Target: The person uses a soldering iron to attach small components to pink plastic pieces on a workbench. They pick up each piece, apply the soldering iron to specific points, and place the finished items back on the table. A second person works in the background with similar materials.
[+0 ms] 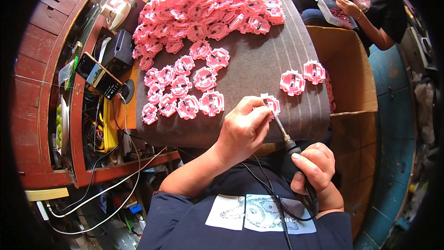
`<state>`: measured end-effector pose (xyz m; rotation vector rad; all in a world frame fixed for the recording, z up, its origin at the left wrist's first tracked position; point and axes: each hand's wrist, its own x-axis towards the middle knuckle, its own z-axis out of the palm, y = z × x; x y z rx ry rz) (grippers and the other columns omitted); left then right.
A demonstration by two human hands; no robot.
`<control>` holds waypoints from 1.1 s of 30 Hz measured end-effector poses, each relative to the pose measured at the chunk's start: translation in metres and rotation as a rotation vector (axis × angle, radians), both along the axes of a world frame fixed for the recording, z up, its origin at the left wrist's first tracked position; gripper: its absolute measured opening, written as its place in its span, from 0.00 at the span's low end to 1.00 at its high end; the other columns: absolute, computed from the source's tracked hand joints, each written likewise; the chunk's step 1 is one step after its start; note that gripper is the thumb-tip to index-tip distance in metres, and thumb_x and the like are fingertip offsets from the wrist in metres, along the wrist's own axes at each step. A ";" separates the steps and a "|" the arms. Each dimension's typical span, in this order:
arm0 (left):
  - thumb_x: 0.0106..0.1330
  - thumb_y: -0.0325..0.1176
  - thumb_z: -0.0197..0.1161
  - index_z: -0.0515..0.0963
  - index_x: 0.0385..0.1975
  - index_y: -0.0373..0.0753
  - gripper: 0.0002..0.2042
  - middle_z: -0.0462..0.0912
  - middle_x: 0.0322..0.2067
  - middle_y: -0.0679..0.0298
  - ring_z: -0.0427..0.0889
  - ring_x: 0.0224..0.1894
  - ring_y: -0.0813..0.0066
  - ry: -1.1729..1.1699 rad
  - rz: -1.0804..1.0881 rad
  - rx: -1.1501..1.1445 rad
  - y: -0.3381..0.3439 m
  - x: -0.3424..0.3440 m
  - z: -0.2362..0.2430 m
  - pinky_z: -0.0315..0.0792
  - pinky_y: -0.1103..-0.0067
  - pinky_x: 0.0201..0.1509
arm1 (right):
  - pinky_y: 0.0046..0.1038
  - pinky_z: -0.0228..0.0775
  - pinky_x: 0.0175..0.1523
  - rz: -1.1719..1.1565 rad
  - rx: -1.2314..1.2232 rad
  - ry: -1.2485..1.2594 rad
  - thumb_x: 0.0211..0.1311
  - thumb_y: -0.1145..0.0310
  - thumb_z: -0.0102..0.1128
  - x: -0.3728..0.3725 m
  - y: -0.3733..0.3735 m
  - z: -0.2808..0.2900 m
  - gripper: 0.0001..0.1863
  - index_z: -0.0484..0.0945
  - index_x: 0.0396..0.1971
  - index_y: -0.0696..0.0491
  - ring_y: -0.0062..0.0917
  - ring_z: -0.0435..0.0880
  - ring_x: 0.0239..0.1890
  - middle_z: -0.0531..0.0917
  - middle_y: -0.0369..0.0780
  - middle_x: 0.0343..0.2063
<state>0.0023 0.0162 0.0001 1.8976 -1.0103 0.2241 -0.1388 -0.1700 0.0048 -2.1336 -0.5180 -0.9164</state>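
Observation:
My right hand [318, 172] is wrapped round the dark handle of a soldering iron [284, 133]. Its metal tip points up and left, reaching the lower edge of a small pink plastic part [273, 105] on the dark grey work surface. At the same part, my left hand [244, 127] has its thumb and forefinger pinched together over the left side. Whatever lies between those fingertips is hidden. Two similar pink parts, one nearer [292, 83] and one farther [314, 72], lie to the right, each with a dark piece in its middle.
Several pink parts [205, 78] lie spread on the work surface [249, 67], before a large pink heap [208, 7]. A cardboard box [349, 71] stands at the right. A phone [98, 76] leans at left. The iron's black cable [280, 208] crosses my shirt. Another person [384, 23] handles small parts over a tray.

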 end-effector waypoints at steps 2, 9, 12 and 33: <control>0.62 0.19 0.71 0.83 0.42 0.34 0.10 0.82 0.41 0.54 0.86 0.40 0.53 -0.006 0.003 0.005 0.000 0.000 0.000 0.82 0.67 0.43 | 0.33 0.73 0.30 -0.004 0.000 -0.001 0.46 0.75 0.66 0.000 0.001 0.001 0.21 0.84 0.46 0.58 0.32 0.78 0.24 0.80 0.38 0.29; 0.61 0.18 0.71 0.83 0.42 0.34 0.10 0.83 0.42 0.54 0.87 0.41 0.55 0.018 0.003 0.010 0.001 -0.001 0.001 0.82 0.67 0.44 | 0.33 0.70 0.27 0.007 -0.057 0.033 0.44 0.75 0.66 0.002 0.003 0.014 0.21 0.85 0.44 0.59 0.30 0.77 0.22 0.78 0.38 0.27; 0.61 0.17 0.72 0.84 0.41 0.33 0.10 0.84 0.42 0.54 0.87 0.44 0.56 0.034 0.008 0.026 0.001 -0.002 0.002 0.83 0.69 0.46 | 0.33 0.70 0.27 0.001 -0.075 0.059 0.45 0.75 0.67 0.003 0.005 0.020 0.21 0.85 0.44 0.60 0.31 0.77 0.22 0.79 0.39 0.26; 0.60 0.18 0.72 0.84 0.41 0.33 0.11 0.84 0.42 0.53 0.87 0.44 0.53 0.018 0.017 0.030 0.001 -0.002 0.001 0.83 0.68 0.47 | 0.32 0.77 0.42 -0.153 0.137 0.026 0.70 0.72 0.71 0.008 0.007 -0.008 0.22 0.80 0.62 0.59 0.35 0.83 0.42 0.81 0.53 0.50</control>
